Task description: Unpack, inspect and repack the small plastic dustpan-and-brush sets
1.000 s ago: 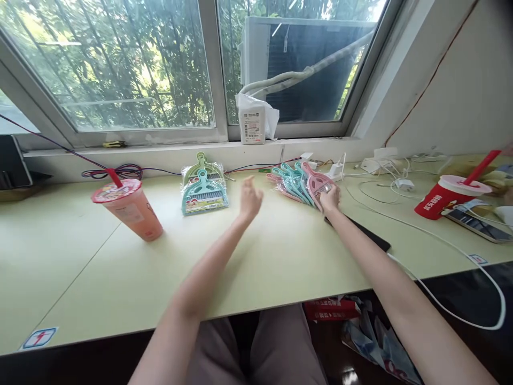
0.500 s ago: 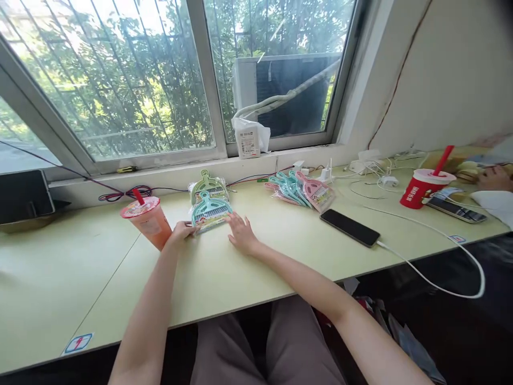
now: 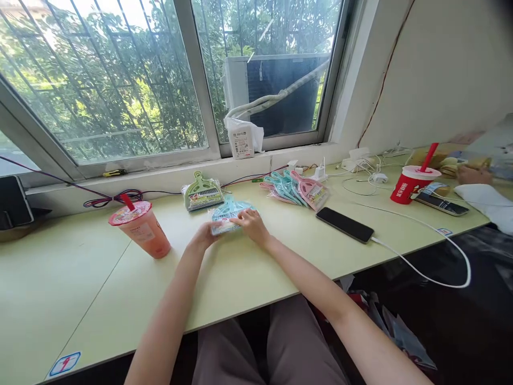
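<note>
A wrapped light-blue dustpan set (image 3: pixel 228 215) is between my hands above the pale table (image 3: pixel 216 289). My left hand (image 3: pixel 203 235) grips its lower left edge. The fingers of my right hand (image 3: pixel 252 222) are closed on its lower right part. Just behind and to the left lies a wrapped green dustpan set (image 3: pixel 202 193). Several wrapped sets, blue and pink, are piled farther right, with a pink dustpan (image 3: pixel 310 190) at the pile's right end.
An orange drink cup (image 3: pixel 146 232) stands left of my left arm. A black phone (image 3: pixel 344 224) with a white cable lies right. Beyond are a red cup (image 3: pixel 412 184), another phone (image 3: pixel 441 203), chargers and a person's hand (image 3: pixel 475 175).
My hands have moved right with the blue set, away from the green one. My right hand has gone from resting spread at the set's edge to gripping it. The view has shifted slightly.
</note>
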Demonstrator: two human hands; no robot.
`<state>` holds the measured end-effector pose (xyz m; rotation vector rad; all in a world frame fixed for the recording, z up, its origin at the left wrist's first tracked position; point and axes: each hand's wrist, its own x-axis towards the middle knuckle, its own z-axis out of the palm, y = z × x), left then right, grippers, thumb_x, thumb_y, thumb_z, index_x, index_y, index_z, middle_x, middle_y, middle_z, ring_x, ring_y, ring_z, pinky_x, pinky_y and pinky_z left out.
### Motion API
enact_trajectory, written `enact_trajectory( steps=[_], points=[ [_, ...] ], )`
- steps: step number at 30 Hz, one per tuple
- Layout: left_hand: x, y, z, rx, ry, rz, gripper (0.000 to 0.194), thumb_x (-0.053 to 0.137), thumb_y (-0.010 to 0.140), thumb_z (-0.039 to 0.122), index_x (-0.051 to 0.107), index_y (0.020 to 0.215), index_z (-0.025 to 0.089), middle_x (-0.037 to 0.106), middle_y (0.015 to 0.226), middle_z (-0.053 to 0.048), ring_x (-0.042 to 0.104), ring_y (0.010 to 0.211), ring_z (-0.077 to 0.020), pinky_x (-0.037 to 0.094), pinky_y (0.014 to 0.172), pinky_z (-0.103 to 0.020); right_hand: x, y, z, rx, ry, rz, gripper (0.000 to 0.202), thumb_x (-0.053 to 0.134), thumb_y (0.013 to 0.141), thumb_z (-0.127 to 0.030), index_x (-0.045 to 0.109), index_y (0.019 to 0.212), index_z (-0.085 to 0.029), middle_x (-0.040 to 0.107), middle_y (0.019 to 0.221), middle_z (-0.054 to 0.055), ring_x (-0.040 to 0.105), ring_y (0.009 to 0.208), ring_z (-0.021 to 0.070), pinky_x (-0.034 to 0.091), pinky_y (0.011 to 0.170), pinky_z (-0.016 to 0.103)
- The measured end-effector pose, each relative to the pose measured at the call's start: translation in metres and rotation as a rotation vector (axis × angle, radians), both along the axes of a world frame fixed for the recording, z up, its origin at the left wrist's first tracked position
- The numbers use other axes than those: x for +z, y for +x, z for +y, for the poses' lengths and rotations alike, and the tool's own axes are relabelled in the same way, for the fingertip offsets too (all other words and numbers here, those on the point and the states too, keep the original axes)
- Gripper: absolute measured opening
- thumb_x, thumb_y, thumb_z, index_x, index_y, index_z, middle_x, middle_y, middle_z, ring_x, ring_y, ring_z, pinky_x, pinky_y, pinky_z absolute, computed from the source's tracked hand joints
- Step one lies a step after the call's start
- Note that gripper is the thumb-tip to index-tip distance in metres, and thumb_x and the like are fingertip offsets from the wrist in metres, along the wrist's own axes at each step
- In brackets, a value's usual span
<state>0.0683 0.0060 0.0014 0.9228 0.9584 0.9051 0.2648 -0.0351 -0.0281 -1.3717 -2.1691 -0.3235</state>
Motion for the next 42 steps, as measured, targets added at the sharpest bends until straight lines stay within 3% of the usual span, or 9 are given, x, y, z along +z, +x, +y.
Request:
enact_trajectory(
  steps=[6,11,16,20,25,31,33,37,42],
  points=[
    [-0.005,-0.006,0.001,0.067,-0.063,-0.068,0.037,0.064,0.078,0.023,0.066,0.114,0.017,0.074,0.092,-0.011,0.071,0.092,-0.0289,0.061,0.076,-0.039,0.001,0.003,-0.009,0.144,0.045,-0.089,0.055,0.035,0.098,-0.009,0.053,0.137,-0.043,0.063,0.104,0.003,0.050,0.101,0.0216,0.039,0.096,0.041],
    [-0.011,-0.015,0.004,0.274,0.028,-0.145,0.042,0.061,0.082,0.019,0.060,0.124,0.021,0.074,0.100,-0.007,0.070,0.100,-0.0266,0.060,0.084,-0.041,-0.002,0.000,-0.014,0.190,0.028,-0.066,0.049,0.037,0.096,-0.010,0.059,0.134,-0.032,0.064,0.109,0.007,0.050,0.106,0.0233,0.038,0.098,0.041],
    [-0.015,-0.019,0.001,0.326,0.062,-0.202,0.039,0.063,0.083,0.016,0.061,0.121,0.017,0.074,0.100,-0.007,0.070,0.094,-0.0223,0.059,0.084,-0.035,-0.003,-0.004,-0.015,0.242,0.024,0.185,0.038,0.046,0.091,-0.011,0.071,0.115,-0.026,0.065,0.122,0.008,0.048,0.115,0.0264,0.041,0.101,0.043],
    [-0.015,-0.008,-0.005,0.336,0.105,-0.260,0.033,0.053,0.095,0.033,0.057,0.124,0.020,0.073,0.106,-0.005,0.070,0.089,-0.0176,0.059,0.082,-0.032,-0.003,-0.007,-0.011,0.186,-0.083,0.503,0.031,0.045,0.091,-0.017,0.072,0.106,-0.019,0.071,0.100,0.009,0.058,0.099,0.0242,0.046,0.096,0.042],
    [-0.016,-0.002,-0.009,0.177,0.147,-0.235,0.048,0.035,0.099,0.051,0.055,0.129,0.020,0.070,0.117,-0.009,0.069,0.099,-0.0208,0.057,0.088,-0.036,-0.008,-0.006,0.000,0.004,-0.393,1.105,0.033,0.060,0.085,-0.046,0.064,0.100,-0.018,0.072,0.079,0.004,0.061,0.070,0.0163,0.050,0.074,0.030],
    [-0.025,-0.008,-0.009,-0.220,0.172,-0.059,0.052,0.058,0.086,0.060,0.059,0.121,0.022,0.069,0.117,-0.013,0.069,0.103,-0.0275,0.051,0.097,-0.049,-0.011,0.008,0.010,-0.070,-0.385,1.719,0.030,0.080,0.068,-0.026,0.054,0.083,-0.020,0.070,0.082,0.000,0.067,0.078,0.0120,0.054,0.072,0.022],
    [-0.029,-0.006,-0.008,-0.167,0.171,-0.041,0.048,0.065,0.082,0.057,0.062,0.113,0.021,0.071,0.111,-0.012,0.070,0.099,-0.0266,0.052,0.095,-0.048,-0.011,0.014,0.011,-0.066,-0.423,1.764,0.031,0.080,0.069,-0.019,0.053,0.083,-0.021,0.069,0.077,-0.001,0.068,0.072,0.0118,0.057,0.071,0.023],
    [-0.032,0.001,-0.003,0.154,0.119,0.012,0.034,0.062,0.088,0.049,0.064,0.089,0.015,0.072,0.086,-0.010,0.070,0.082,-0.0213,0.058,0.084,-0.040,-0.006,0.019,0.010,-0.051,-0.549,1.683,0.033,0.080,0.069,-0.012,0.058,0.093,-0.018,0.071,0.071,0.000,0.067,0.057,0.0137,0.059,0.060,0.025],
    [-0.028,0.004,0.001,0.338,0.075,0.021,0.018,0.059,0.091,0.032,0.061,0.088,0.014,0.070,0.078,-0.005,0.066,0.064,-0.0146,0.060,0.069,-0.034,0.003,0.018,0.006,0.034,-0.510,1.686,0.028,0.079,0.067,-0.006,0.066,0.090,-0.014,0.073,0.072,0.002,0.068,0.061,0.0137,0.063,0.071,0.028]
  ],
)
